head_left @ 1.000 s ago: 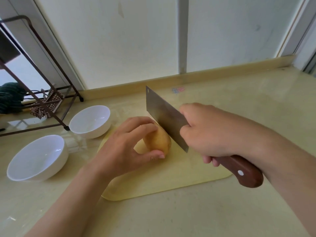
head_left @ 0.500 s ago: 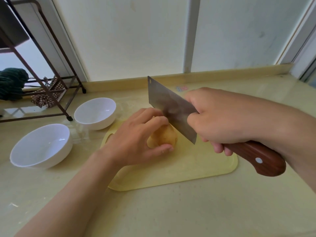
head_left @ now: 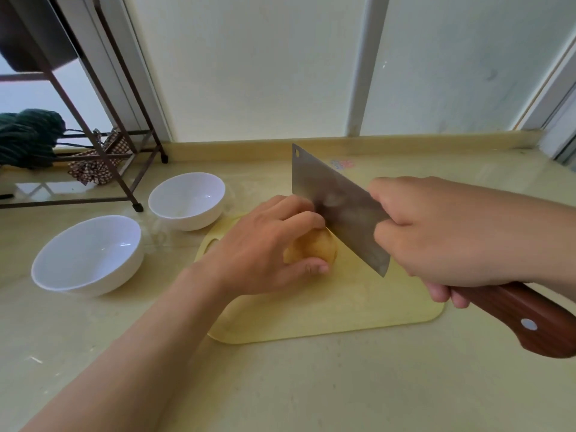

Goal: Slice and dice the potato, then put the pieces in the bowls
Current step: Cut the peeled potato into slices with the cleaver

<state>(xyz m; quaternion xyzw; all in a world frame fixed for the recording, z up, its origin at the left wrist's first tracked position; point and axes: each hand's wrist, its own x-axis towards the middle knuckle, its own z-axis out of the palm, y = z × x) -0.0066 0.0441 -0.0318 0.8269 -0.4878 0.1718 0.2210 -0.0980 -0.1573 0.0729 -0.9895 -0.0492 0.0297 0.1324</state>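
Note:
A whole yellow-brown potato (head_left: 318,247) lies on a pale yellow cutting board (head_left: 358,310). My left hand (head_left: 261,244) grips it from the left, fingers curled over its top and thumb at its front. My right hand (head_left: 436,235) holds a steel cleaver (head_left: 336,201) by its brown wooden handle (head_left: 523,319). The blade stands tilted just right of the potato, its edge above the board. Two white bowls sit left of the board, a nearer one (head_left: 88,254) and a farther one (head_left: 187,201), and nothing shows inside either.
A dark metal rack (head_left: 103,145) stands on the counter at the back left, with a checked cloth (head_left: 96,166) and a dark green bundle (head_left: 28,138) by it. A low ledge (head_left: 405,143) and white wall panels close the back. Beige counter (head_left: 311,385) lies in front.
The cleaver's blade has come closer against my left fingers and the top of the potato. The view has shifted a little, and my left hand keeps its hold.

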